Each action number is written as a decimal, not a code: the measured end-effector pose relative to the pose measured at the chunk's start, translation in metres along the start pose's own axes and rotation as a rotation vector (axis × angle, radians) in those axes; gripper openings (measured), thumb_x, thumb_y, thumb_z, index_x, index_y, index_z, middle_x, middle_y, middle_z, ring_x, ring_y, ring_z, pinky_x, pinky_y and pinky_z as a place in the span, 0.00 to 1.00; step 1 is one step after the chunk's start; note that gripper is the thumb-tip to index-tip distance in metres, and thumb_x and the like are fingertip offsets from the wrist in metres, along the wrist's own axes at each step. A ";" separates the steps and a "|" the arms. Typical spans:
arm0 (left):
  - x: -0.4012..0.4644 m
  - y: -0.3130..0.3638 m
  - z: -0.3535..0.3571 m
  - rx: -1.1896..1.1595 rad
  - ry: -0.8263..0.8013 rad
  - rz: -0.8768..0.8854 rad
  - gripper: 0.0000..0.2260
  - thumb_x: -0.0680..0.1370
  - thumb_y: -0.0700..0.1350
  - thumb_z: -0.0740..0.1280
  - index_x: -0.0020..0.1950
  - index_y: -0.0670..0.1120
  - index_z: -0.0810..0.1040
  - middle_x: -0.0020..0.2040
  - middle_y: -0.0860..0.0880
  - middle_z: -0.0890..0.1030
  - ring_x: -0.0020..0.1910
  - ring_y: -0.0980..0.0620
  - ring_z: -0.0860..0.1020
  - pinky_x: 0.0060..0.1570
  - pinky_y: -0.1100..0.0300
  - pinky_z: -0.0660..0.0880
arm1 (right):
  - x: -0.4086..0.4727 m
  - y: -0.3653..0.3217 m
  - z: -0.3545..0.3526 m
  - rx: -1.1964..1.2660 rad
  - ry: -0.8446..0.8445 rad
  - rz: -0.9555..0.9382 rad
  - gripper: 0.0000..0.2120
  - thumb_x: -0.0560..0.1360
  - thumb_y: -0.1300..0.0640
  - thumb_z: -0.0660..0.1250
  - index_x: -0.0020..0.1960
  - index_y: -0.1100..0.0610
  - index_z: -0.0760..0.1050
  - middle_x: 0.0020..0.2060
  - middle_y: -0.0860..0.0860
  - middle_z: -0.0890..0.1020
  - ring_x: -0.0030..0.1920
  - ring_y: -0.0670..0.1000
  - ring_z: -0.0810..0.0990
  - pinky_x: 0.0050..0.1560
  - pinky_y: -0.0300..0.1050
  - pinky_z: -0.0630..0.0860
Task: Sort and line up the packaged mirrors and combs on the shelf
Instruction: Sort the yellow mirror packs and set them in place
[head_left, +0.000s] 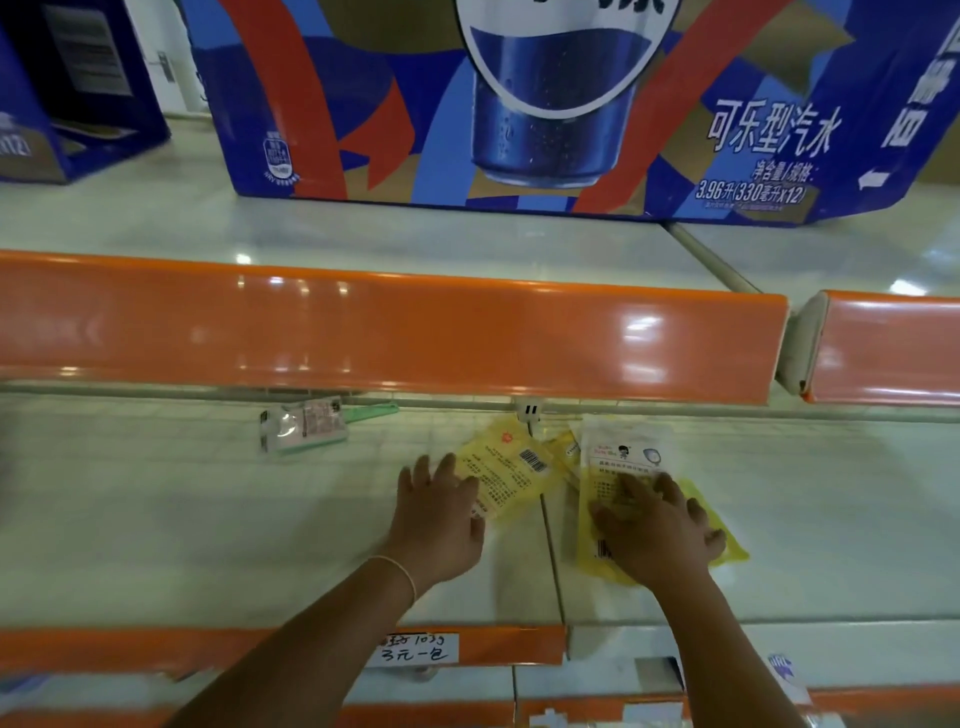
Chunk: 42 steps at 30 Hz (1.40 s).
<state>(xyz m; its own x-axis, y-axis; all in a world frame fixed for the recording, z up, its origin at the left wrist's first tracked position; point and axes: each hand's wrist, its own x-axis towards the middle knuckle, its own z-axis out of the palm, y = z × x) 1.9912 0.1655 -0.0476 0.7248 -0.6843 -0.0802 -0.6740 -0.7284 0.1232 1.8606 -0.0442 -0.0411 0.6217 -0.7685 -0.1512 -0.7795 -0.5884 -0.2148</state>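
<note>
the pale shelf (182, 519) lies wide and bare to the left of the hands, closed in above by the orange lip (395, 332) of the next tier and in front by its own orange edge bearing a handwritten price tag (418, 648). a seam splits the surface between the two hands. the left hand (441, 519) lies flat with fingers spread, its fingertips on the edge of a yellow packet (511, 475) showing a barcode. the right hand (657, 530) presses flat, fingers loosely spread, on a white-and-yellow packet (618, 457), which overlaps another yellow packet (727, 540) mostly hidden beneath the palm. whether these hold mirrors or combs is hard to make out. well apart, at the back left, lies a clear glossy pack with a green comb (311, 426), its handle tucked under the lip. above, a blue printed cola carton (519, 104) is cut off at the top.
</note>
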 end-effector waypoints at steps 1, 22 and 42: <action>0.001 -0.003 0.003 -0.015 -0.052 -0.038 0.23 0.77 0.58 0.57 0.70 0.51 0.66 0.74 0.43 0.60 0.72 0.35 0.56 0.71 0.39 0.54 | -0.001 0.000 0.001 -0.003 0.006 -0.002 0.31 0.72 0.30 0.56 0.72 0.36 0.57 0.77 0.46 0.53 0.74 0.61 0.55 0.70 0.65 0.52; 0.030 0.068 0.025 -0.186 0.014 0.242 0.22 0.77 0.55 0.58 0.70 0.49 0.66 0.63 0.48 0.75 0.61 0.44 0.67 0.59 0.50 0.69 | 0.004 0.015 -0.012 0.099 -0.003 -0.037 0.40 0.69 0.28 0.60 0.75 0.41 0.52 0.77 0.46 0.57 0.73 0.61 0.59 0.69 0.59 0.59; 0.030 0.039 0.018 -0.039 0.014 0.251 0.14 0.79 0.54 0.56 0.56 0.46 0.73 0.57 0.45 0.73 0.59 0.44 0.68 0.58 0.50 0.69 | -0.005 0.008 -0.012 0.019 0.022 -0.014 0.33 0.73 0.34 0.58 0.75 0.43 0.57 0.76 0.54 0.57 0.74 0.61 0.56 0.72 0.60 0.55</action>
<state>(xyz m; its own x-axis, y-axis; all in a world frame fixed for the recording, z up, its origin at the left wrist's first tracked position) 1.9844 0.1163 -0.0632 0.5373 -0.8429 -0.0286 -0.8274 -0.5334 0.1759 1.8504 -0.0480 -0.0305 0.6305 -0.7658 -0.1264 -0.7690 -0.5943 -0.2353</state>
